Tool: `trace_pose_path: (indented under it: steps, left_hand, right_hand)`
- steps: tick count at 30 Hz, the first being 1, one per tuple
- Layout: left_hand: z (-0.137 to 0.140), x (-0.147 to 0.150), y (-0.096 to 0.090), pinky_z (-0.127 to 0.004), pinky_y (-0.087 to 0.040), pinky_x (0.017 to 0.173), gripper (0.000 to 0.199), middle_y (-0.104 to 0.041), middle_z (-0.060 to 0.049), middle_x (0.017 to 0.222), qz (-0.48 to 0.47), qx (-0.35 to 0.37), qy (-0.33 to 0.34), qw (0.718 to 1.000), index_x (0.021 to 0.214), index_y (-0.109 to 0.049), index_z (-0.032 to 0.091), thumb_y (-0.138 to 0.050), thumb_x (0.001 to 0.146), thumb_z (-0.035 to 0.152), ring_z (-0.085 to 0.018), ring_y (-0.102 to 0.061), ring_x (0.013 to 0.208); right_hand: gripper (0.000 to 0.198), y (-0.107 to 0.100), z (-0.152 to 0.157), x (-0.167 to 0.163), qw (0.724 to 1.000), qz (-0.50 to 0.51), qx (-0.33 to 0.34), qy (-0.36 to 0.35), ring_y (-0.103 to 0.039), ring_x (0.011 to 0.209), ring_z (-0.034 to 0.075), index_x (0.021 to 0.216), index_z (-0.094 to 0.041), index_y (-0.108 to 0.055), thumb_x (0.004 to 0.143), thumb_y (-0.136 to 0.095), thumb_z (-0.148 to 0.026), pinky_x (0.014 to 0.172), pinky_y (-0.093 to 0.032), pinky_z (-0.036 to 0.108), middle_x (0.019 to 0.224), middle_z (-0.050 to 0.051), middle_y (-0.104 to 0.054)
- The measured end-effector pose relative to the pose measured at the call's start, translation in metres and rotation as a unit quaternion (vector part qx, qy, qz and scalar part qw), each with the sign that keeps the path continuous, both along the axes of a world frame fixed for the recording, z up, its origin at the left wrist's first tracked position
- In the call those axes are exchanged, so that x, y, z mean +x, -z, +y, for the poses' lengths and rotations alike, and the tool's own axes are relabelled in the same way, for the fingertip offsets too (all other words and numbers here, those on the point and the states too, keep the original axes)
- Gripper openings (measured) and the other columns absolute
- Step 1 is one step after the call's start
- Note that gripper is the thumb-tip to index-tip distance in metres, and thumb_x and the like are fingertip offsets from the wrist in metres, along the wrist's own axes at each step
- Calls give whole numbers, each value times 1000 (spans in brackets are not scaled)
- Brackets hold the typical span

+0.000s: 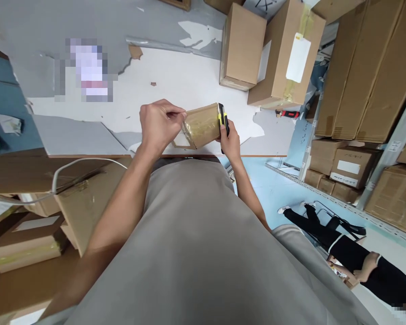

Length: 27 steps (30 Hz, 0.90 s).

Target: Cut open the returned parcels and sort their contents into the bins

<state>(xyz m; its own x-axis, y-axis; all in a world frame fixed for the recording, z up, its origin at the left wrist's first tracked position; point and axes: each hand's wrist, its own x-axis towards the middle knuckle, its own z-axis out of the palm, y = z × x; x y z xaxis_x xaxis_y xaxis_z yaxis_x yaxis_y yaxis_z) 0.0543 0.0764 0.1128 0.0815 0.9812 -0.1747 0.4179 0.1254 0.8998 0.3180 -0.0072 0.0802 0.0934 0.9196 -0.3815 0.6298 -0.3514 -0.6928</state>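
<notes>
A small brown cardboard box (205, 122) with shiny packing tape (188, 128) over its top and left edge is held just above the table's near edge. My left hand (160, 124) is closed in a pinch at the box's upper left corner, where the tape runs; what exactly lies between the fingertips is partly hidden. Wrapped round a black and yellow box cutter (222, 118), my right hand (230, 141) also rests against the box's right side. Whether the cutter's blade is out, I cannot tell. A white label (182, 140) shows at the box's lower left.
Two larger cartons (245, 49) (287, 58) stand at the table's back right, near a red and black tool (288, 114). Torn grey covering (81, 135) lies over the white tabletop. An open carton (88, 203) is at my left, loaded shelving (345, 167) at right. Another person (345, 253) stands lower right.
</notes>
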Motion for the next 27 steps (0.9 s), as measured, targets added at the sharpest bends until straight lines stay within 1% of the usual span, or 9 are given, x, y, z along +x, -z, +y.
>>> trace_pose_path:
  steps: [3, 5, 9, 12, 16, 18, 21, 25, 27]
  left_hand:
    - [11, 5, -5, -47, -67, 107, 8, -79, -2, 93, 16, -5, 9, 1000, 96, -91, 26, -85, 93, 28, -29, -80, 102]
    - [21, 18, 1, -48, -66, 109, 6, -78, -3, 95, 6, -8, 17, 1000, 97, -90, 25, -85, 93, 27, -31, -79, 106]
    - [34, 59, 28, -49, -63, 113, 10, -77, -5, 105, -26, -8, 39, 999, 104, -88, 24, -88, 96, 31, -31, -76, 116]
    - [32, 88, 49, -51, -61, 115, 17, -78, -5, 108, -40, -10, 56, 998, 105, -86, 23, -91, 98, 37, -30, -74, 124]
    - [20, 113, 68, -51, -52, 116, 42, -78, -5, 105, 9, -21, 94, 995, 98, -83, 17, -72, 114, 54, -30, -66, 142]
    - [15, 119, 72, -54, -49, 119, 50, -79, -5, 107, 57, -24, 122, 991, 99, -82, 19, -63, 119, 61, -30, -63, 146]
    - [9, 120, 76, -59, -46, 123, 48, -81, -6, 117, 114, -13, 147, 982, 112, -80, 24, -64, 117, 69, -29, -62, 141]
    - [4, 118, 78, -62, -46, 118, 57, -80, -10, 118, 126, 10, 118, 985, 114, -79, 29, -61, 113, 83, -36, -64, 140]
    - [3, 118, 78, -63, -44, 119, 61, -79, -9, 116, 124, 0, 111, 986, 114, -79, 28, -58, 111, 86, -35, -63, 139]
  right_hand:
    - [81, 27, 13, 6, 995, 70, -6, 70, -84, 123, 33, 168, -32, -56, 116, -37, -92, 106, -77, 55, 138, 11, -78]
    - [86, 41, 20, 14, 991, 102, -12, 86, -86, 115, 32, 164, -29, -59, 114, -37, -95, 98, -79, 52, 132, 11, -78]
    - [82, 59, 20, 34, 983, 124, -32, 128, -86, 94, 25, 155, -28, -65, 113, -45, -95, 83, -80, 42, 117, 7, -77]
    - [77, 70, 11, 40, 976, 132, -62, 159, -82, 91, 21, 152, -28, -65, 113, -47, -91, 78, -79, 38, 120, 7, -77]
    - [72, 81, -7, 42, 974, 134, -97, 158, -83, 90, 19, 153, -29, -64, 116, -44, -87, 80, -77, 34, 130, 7, -79]
    - [71, 79, -17, 42, 972, 144, -100, 156, -83, 82, 16, 158, -31, -61, 117, -42, -86, 80, -75, 30, 134, 7, -81]
    - [72, 65, -32, 45, 966, 182, -84, 166, -83, 76, 14, 167, -33, -57, 118, -45, -84, 78, -74, 29, 137, 8, -85]
    - [72, 37, -51, 47, 959, 223, -74, 157, -84, 78, 15, 172, -36, -58, 116, -55, -81, 81, -76, 31, 140, 6, -86]
    - [72, 31, -56, 47, 956, 240, -86, 145, -86, 82, 16, 172, -37, -58, 116, -57, -81, 85, -78, 33, 143, 7, -85]
